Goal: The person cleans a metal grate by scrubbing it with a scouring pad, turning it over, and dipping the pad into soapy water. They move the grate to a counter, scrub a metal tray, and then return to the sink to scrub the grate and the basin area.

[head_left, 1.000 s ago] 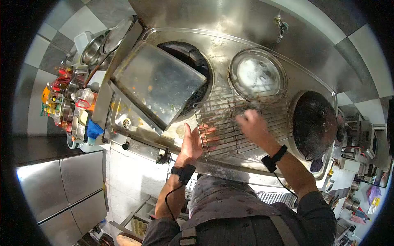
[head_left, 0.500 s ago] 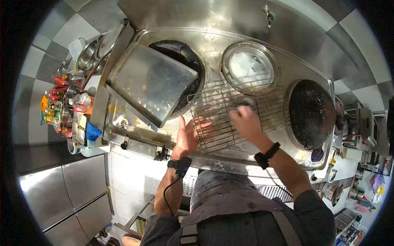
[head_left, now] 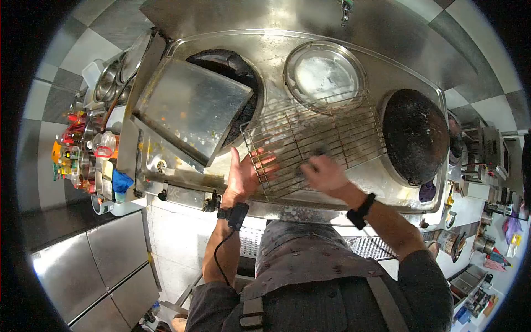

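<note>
A wire rack (head_left: pixel 343 130) lies over the metal counter, its far edge over the rim of a round metal pan with white foam in it (head_left: pixel 323 74). Spread under the left end of the rack is my left hand (head_left: pixel 249 174), palm up, with the thumb outside and the fingers behind the wires. Over the middle of the rack, my right hand (head_left: pixel 325 174) is closed on a small dark scrubber (head_left: pixel 319 151), blurred by motion.
A square metal tray (head_left: pixel 193 108) leans over a dark round pan (head_left: pixel 251 105) on the left. A blackened round pan (head_left: pixel 415 137) stands at the right. Bowls and bottles crowd the far left, beside a blue cloth (head_left: pixel 121 181). A tap (head_left: pixel 345 12) is at the back wall.
My right hand has moved toward me and slightly left over the rack with the scrubber. My left hand remains at the rack's left end. The whole view has shifted a little.
</note>
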`<state>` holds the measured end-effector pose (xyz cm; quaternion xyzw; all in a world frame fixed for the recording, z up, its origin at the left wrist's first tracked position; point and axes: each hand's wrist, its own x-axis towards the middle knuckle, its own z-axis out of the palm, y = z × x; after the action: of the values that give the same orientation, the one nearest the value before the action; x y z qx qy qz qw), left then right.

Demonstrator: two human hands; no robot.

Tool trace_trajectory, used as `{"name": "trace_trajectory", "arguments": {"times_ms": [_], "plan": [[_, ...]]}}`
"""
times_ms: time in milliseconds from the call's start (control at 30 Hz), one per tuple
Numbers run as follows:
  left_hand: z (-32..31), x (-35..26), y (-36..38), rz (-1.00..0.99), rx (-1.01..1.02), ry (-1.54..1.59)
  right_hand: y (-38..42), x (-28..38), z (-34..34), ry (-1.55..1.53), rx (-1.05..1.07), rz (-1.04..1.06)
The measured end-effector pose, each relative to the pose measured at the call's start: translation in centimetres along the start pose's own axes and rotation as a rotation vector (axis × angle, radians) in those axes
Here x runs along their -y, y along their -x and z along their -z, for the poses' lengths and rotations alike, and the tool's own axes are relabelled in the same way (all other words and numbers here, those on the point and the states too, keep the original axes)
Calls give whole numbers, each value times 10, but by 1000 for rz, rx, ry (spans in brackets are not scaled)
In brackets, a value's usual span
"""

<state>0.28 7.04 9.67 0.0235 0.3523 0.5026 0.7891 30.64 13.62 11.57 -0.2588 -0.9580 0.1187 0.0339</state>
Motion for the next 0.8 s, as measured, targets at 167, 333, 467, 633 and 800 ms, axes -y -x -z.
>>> {"name": "trace_trajectory", "arguments": {"times_ms": [167, 333, 467, 633, 800], "plan": [[5, 14, 2, -75, 16, -107, 12, 1, -8, -118, -20, -158], [-11, 10, 1, -16, -158, -325, 2, 45, -17, -258, -28, 22], [-4, -3, 8, -54, -218, -380, 53, -63, 0, -6, -4, -55], [9, -7, 19, -108, -295, -361, 20, -155, 77, -47, -304, -419], [21, -4, 34, -92, -376, -311, -106, -235, 107, -140, -315, -413]]}}
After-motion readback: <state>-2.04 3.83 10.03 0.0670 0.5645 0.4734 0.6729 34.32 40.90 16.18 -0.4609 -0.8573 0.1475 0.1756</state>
